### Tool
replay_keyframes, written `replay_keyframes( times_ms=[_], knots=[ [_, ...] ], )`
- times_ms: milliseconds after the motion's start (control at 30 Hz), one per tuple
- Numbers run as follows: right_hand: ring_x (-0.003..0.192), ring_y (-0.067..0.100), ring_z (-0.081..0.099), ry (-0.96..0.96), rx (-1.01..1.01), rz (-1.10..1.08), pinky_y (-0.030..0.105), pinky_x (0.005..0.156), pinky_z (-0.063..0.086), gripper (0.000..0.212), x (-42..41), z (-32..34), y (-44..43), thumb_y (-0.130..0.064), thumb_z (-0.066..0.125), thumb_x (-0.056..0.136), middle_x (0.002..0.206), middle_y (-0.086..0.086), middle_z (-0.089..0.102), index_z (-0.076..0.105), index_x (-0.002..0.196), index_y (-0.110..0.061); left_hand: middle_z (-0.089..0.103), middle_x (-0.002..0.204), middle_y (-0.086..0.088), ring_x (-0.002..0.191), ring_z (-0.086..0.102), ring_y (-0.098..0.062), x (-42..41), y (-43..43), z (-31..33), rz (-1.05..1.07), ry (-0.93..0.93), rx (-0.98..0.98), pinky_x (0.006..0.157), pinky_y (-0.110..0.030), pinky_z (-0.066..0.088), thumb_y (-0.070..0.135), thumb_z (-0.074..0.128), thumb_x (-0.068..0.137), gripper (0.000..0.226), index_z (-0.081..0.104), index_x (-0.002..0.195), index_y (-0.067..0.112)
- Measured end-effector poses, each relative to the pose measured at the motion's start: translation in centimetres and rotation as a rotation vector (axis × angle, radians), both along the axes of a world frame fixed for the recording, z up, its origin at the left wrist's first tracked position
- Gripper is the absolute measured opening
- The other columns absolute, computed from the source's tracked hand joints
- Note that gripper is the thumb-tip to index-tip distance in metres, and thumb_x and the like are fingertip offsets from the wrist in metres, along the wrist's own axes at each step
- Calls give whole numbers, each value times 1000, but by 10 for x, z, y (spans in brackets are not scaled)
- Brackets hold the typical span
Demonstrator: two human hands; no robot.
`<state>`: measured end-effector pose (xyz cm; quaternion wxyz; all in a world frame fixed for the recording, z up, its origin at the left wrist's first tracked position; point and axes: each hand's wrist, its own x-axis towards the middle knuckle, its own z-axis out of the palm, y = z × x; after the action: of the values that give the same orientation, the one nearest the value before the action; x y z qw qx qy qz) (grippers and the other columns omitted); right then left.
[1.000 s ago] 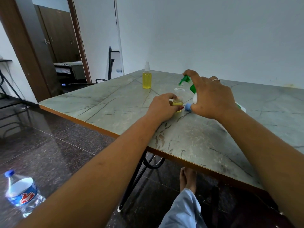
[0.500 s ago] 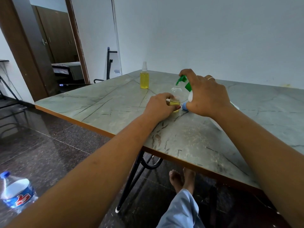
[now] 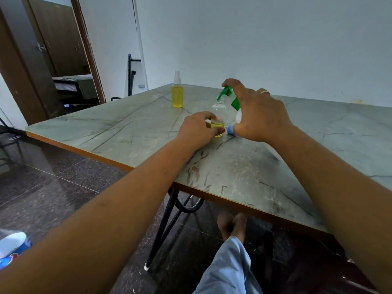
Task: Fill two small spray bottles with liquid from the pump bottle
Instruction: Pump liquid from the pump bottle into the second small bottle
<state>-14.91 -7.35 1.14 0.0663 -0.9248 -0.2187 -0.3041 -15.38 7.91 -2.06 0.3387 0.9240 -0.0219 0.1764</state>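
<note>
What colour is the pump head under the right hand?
The pump head is green, seen in the head view.

I can read no text, number or brand anywhere in my view. The nearest thing to lettering is on the blue label of the water bottle (image 3: 11, 249) on the floor at lower left. It shows red and white marks, possibly part of a logo, but the frame edge cuts them off, so I cannot make them out.

Left hand (image 3: 196, 129) curled, gripping, low; right hand (image 3: 257, 115) arched higher, index finger pressing down.
</note>
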Motion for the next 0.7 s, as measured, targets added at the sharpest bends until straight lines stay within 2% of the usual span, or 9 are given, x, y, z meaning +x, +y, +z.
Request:
replay_keyframes(
  times_ms=[300, 400, 700],
  knots=[
    [96, 27, 52, -34, -13, -12, 31, 63, 38, 82, -3, 0, 1, -30, 74, 68, 106, 5, 59, 24, 133, -35, 62, 122, -5, 109, 57, -18, -3, -1, 1, 3, 13, 27, 84, -23, 39, 39, 67, 83, 46, 56, 124, 21],
    [96, 28, 52, -39, -16, -3, 31, 64, 40, 83, -2, 0, 2, -31, 74, 68, 107, 5, 59, 24, 133, -35, 62, 123, -5, 108, 57, -17, -2, -1, 1, 5, 8, 21, 83, -22, 39, 38, 67, 83, 46, 56, 124, 21],
    [106, 32, 52, -20, -28, -2, 36, 67, 46, 100, 1, -1, -1, -33, 73, 69, 115, 6, 58, 7, 143, -42, 62, 123, -4, 108, 58, -17, 0, 0, 0, 2, -1, 16, 83, -22, 40, 39, 68, 82, 47, 56, 123, 20]
  ],
)
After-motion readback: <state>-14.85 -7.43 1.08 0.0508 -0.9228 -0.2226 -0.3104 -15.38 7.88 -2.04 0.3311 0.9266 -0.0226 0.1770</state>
